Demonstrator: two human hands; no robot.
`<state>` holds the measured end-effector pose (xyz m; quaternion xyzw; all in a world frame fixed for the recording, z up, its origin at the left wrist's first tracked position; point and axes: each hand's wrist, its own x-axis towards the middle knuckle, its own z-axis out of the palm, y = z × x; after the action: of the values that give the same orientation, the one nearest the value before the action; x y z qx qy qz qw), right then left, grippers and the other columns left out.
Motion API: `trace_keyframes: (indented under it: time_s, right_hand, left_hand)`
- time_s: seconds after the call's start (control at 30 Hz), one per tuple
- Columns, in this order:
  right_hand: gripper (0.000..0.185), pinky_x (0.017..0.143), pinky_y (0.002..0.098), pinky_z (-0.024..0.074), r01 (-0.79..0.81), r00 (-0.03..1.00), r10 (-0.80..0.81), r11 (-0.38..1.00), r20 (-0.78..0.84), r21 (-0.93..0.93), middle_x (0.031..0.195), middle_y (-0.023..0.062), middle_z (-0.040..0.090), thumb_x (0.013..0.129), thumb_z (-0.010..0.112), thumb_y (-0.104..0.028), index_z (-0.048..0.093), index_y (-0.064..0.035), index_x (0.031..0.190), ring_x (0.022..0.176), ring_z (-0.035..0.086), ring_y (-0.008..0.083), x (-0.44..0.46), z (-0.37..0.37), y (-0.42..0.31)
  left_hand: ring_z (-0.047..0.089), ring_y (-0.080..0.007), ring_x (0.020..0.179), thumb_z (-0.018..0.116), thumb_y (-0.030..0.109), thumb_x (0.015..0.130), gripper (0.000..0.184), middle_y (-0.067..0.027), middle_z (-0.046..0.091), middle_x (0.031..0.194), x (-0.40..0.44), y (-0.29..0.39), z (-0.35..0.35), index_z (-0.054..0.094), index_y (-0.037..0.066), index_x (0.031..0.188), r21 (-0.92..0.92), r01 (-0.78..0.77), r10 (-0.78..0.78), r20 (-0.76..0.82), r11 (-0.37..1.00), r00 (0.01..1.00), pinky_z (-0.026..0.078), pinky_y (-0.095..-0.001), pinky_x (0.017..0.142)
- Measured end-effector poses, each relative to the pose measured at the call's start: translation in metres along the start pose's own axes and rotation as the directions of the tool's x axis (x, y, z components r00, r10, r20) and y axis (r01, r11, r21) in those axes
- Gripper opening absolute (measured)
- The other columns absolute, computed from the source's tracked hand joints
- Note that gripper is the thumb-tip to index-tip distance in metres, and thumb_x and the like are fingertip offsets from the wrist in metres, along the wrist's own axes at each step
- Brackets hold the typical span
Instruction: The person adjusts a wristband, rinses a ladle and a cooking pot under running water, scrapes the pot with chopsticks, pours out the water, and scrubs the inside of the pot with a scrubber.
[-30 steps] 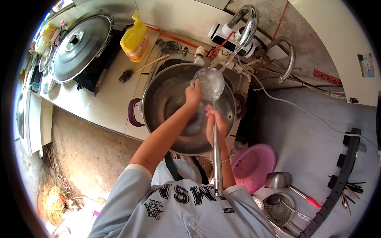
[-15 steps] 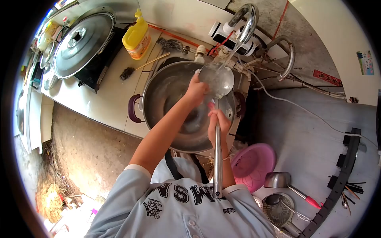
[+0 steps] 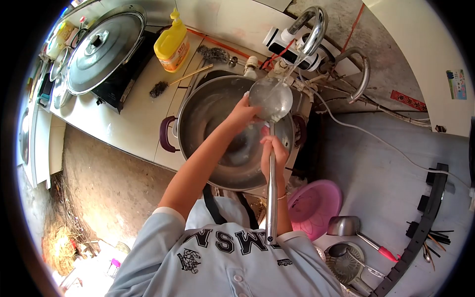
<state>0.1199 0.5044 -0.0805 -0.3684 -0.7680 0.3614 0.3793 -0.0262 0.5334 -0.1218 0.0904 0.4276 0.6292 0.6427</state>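
We note the silver metal ladle beneath the curved chrome tap, over the wide grey metal pot; left grip pinches its bowl, right grip closes round its handle, presumably for steadiness.

The pot lies beneath your left hand and right hand. The bowl of the ladle is just right of your left hand, with the faucet ahead of it. Ahead and left of that hand, the bottle stands on the counter; farther left, the lid lies over the stove. Behind and right of your right hand sits the basin.
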Motion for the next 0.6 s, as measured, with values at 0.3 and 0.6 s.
trace_keyframes:
  time_s: [0.3,0.6]
  right_hand:
    - [0.011,0.051,0.0254,0.0379,0.049,0.998,-0.048,0.998,-0.037,0.029,0.064,0.0064,0.055,0.085,0.047,-0.001,0.056,-0.0008,0.078,0.053,0.048,0.0126,0.005,0.014,-0.009]
    - [0.006,0.052,0.0243,0.0384,-0.035,0.999,0.032,0.995,0.031,0.093,0.065,0.005,0.054,0.084,0.052,-0.003,0.057,-0.0011,0.082,0.055,0.048,0.0099,0.008,0.013,-0.007]
  left_hand:
    - [0.054,-0.0103,0.061,0.056,0.015,0.087,0.015,-0.0019,0.059,0.072,-0.003,-0.008,0.019,0.057,0.006,0.099,-0.436,0.383,-0.374,0.109,0.815,0.921,0.046,-0.0214,0.052]
    - [0.056,-0.0104,0.063,0.054,0.012,0.087,0.012,-0.0021,0.06,0.069,-0.006,0.003,0.015,0.061,0.004,0.094,-0.171,0.37,-0.354,0.12,0.913,0.928,0.045,-0.0208,0.053]
